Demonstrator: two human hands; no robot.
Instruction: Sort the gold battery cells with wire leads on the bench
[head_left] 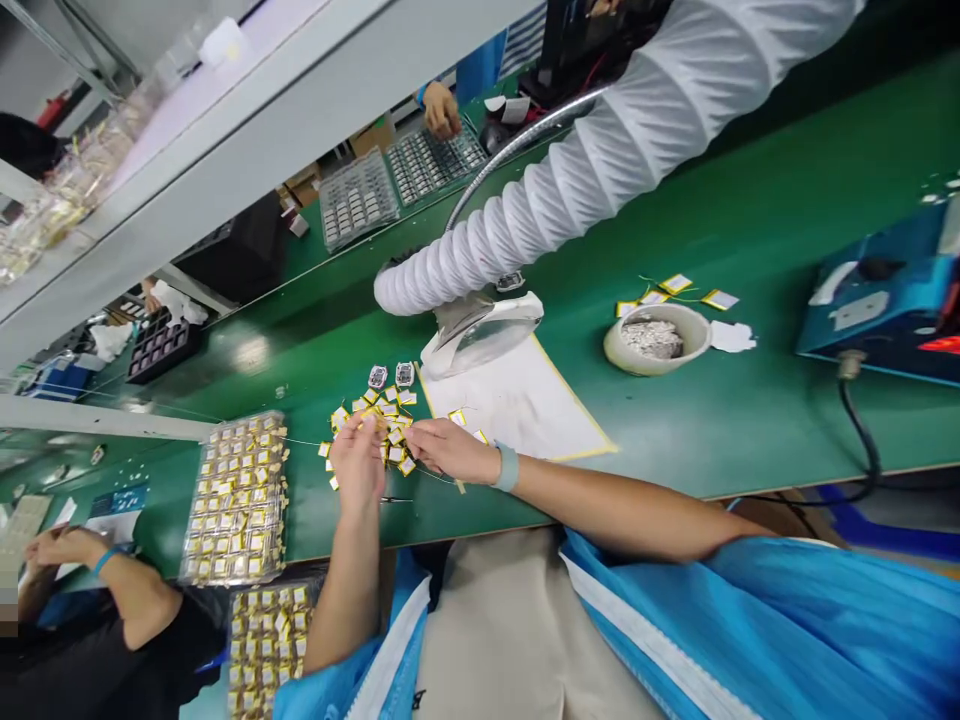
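Note:
My left hand (357,462) is closed, its fingertips pinching a small yellow-edged battery cell (371,416) above a loose pile. My right hand (454,450), with a pale band at the wrist, is close beside it, thumb and fingers pressed together. What sits in that pinch is too small to make out. Below and around both hands lies a heap of small white battery cells (396,454) with yellow edges, some with thin wires. Two small dark square parts with light rims (405,374) lie just behind the heap.
At left stands a clear tray (196,540) full of cells, another tray (234,690) below. A magnifier lamp (517,312) and white duct hose (540,195) overhang a white sheet (517,400). Right: bowl (622,358), blue machine (870,290). Co-workers' hands (441,110) appear behind and left.

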